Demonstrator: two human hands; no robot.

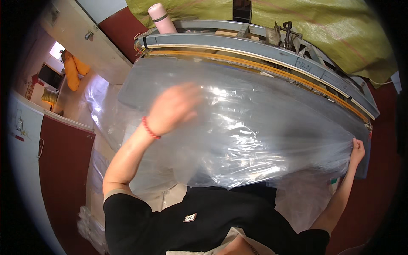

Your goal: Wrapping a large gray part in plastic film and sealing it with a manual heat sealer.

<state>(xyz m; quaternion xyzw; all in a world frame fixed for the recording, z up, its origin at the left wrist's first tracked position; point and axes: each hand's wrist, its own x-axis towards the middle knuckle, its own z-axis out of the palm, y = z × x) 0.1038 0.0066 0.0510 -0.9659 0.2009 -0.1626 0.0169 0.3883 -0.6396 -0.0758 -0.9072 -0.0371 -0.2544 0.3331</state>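
Observation:
A wide sheet of clear plastic film is spread over the grey work table in front of me, wrinkled and shiny with reflections. My right hand is closed on the film's edge at the far right, and creases fan out from that grip. Over the left part of the film is my left hand, with a red beaded bracelet at its wrist. Motion smears its fingers, so their state and any contact with the film do not show.
A long grey metal frame with orange strips runs along the table's back, with a dark metal clamp on it. A pink roll stands at its left end. Green-yellow sheeting hangs behind. Left is an open door.

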